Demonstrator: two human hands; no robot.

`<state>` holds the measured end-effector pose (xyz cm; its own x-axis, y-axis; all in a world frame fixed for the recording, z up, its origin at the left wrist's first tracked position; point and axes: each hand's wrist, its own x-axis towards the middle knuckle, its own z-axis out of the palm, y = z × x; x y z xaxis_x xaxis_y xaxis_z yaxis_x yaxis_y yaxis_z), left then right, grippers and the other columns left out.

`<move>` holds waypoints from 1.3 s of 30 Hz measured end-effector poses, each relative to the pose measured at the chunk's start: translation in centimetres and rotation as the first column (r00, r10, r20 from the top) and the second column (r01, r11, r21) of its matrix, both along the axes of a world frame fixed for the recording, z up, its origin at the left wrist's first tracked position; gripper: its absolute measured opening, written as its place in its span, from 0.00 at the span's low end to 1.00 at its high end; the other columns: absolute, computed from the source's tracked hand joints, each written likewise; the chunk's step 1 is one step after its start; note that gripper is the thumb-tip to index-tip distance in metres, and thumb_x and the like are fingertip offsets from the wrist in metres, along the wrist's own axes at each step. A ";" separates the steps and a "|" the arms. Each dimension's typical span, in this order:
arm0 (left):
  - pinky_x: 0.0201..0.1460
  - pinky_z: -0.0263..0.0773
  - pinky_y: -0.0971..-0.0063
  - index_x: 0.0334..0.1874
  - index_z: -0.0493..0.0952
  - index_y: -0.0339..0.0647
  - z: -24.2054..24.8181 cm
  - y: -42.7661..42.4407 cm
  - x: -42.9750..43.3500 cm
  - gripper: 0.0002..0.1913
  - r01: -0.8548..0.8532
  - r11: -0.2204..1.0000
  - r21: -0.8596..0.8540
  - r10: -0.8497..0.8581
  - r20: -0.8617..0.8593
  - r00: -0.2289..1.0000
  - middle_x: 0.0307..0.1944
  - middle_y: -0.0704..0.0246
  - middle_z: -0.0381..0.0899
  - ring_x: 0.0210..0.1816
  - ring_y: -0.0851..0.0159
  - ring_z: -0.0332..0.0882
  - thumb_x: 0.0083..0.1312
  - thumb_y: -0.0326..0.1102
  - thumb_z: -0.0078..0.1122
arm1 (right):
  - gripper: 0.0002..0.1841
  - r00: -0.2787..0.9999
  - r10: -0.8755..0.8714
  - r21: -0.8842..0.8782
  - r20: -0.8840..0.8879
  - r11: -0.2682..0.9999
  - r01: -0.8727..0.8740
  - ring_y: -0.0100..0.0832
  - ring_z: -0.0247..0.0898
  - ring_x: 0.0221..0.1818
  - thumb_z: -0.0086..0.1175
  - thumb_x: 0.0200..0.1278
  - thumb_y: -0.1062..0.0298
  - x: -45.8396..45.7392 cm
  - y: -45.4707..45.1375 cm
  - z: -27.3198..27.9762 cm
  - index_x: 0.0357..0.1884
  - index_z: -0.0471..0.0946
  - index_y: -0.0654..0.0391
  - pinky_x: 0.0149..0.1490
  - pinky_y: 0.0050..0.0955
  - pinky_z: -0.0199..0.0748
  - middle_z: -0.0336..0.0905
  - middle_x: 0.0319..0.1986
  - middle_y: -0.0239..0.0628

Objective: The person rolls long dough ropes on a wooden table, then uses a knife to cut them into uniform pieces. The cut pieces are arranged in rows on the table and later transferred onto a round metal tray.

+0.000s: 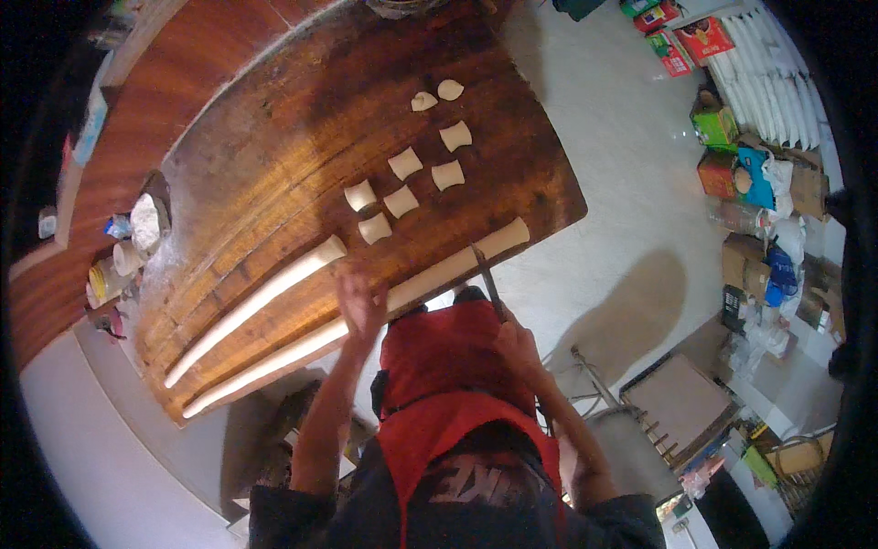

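Note:
My right hand is closed around the handle of a knife, whose blade lies across a long dough roll near the table's front edge. Beside that roll, my left hand is slightly blurred, its fingers near or touching the dough; I cannot tell which. Farther left a second dough roll lies behind the first. Several cut dough pieces are spread over the wooden table, and two small end pieces, one a rounded dough piece, rest behind them.
A white flour-like heap sits at the table's left edge, with jars beside it. A stool or chair seat stands at the lower right. Boxes and bags line the right wall. The table's right corner is rounded.

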<state>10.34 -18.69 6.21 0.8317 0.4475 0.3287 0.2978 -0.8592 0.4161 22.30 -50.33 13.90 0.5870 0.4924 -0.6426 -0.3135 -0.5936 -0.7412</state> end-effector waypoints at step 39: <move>0.53 0.76 0.48 0.53 0.84 0.40 -4.5 -13.9 19.0 0.16 -0.308 0.586 -0.750 0.010 -0.373 0.928 0.48 0.50 0.86 0.53 0.42 0.82 0.65 0.36 0.63 | 0.30 0.973 0.224 -0.296 0.062 0.935 -0.197 0.62 0.83 0.41 0.35 0.82 0.41 9.0 0.6 -2.1 0.80 0.62 0.37 0.47 0.55 0.80 0.86 0.41 0.59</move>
